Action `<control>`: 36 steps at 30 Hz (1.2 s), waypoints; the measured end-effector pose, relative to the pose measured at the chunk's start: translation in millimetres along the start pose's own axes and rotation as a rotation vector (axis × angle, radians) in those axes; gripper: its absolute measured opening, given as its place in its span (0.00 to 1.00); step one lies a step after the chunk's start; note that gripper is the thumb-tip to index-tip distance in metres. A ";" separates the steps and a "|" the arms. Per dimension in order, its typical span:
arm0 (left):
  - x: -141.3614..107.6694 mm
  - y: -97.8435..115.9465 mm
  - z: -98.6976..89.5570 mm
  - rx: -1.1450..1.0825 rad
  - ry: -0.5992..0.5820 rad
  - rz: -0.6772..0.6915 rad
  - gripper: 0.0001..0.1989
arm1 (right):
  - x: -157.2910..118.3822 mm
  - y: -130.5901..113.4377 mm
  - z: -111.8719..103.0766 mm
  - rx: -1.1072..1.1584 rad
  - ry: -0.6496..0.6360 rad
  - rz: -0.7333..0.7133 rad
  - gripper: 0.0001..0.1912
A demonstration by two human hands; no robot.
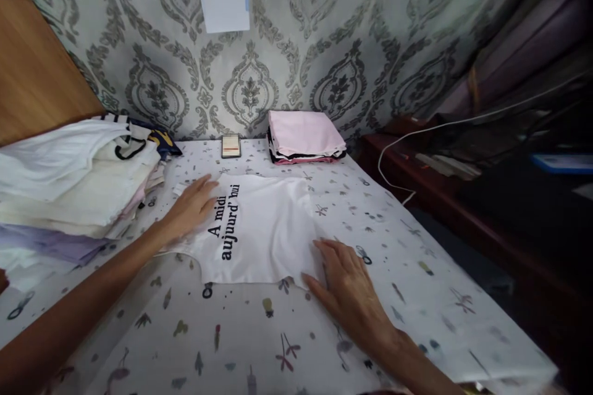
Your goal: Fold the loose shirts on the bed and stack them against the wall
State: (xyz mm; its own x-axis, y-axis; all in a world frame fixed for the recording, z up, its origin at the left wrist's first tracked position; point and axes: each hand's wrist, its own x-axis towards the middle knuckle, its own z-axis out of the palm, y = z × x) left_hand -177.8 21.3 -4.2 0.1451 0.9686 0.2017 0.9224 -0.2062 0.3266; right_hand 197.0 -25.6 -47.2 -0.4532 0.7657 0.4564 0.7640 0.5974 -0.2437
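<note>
White cloth top w/ black lettering [273,222] flat btwn L fingers [198,189] & R fingers [334,251], both open; R ones at its edge. White patterned-cloth bench [393,247] has room R of them.

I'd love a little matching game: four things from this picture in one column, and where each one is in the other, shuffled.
1. White shirt
2. Pink-topped pile
3. White sheet
4. Right hand

A. Up on the patterned wall
B. At the shirt edge farther from the lettering
C. Spread out between both hands
D. Folded, near the wall's foot

Pairs: 1-C, 2-D, 3-A, 4-B
</note>
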 end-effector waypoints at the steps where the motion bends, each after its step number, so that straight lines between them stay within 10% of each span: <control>1: -10.1 15.8 -1.2 -0.047 -0.035 0.103 0.19 | -3.3 -1.4 -2.1 -0.016 -0.002 0.047 0.19; 6: -61.9 80.6 -2.1 -0.031 -0.362 0.476 0.13 | -8.3 -15.9 -11.5 -0.006 -0.066 0.141 0.09; 12: -85.5 67.0 -7.9 0.099 -0.325 0.418 0.13 | 6.9 -15.7 -28.5 0.265 -0.176 0.379 0.16; 16: -79.8 67.4 -37.6 -0.026 -0.522 0.331 0.09 | 12.4 -7.2 -43.9 0.565 -0.199 0.629 0.16; 21: -3.8 91.6 -41.9 -0.188 -0.702 0.346 0.07 | -0.6 -7.7 -37.3 0.773 -0.196 0.720 0.14; 28: 175.0 144.4 68.5 -0.087 -0.253 0.149 0.09 | -14.1 -6.9 -25.2 0.752 -0.153 0.687 0.10; 36: 226.2 157.8 103.3 -0.070 -0.108 0.132 0.06 | -7.7 4.7 -46.1 0.870 -0.109 0.723 0.15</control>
State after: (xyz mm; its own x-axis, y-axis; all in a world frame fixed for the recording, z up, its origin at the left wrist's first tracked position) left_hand 37.5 222.1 -2.4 0.3041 0.9412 0.1475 0.8665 -0.3376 0.3678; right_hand 225.2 -39.6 -12.4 -0.1055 0.9895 -0.0987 0.3036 -0.0624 -0.9508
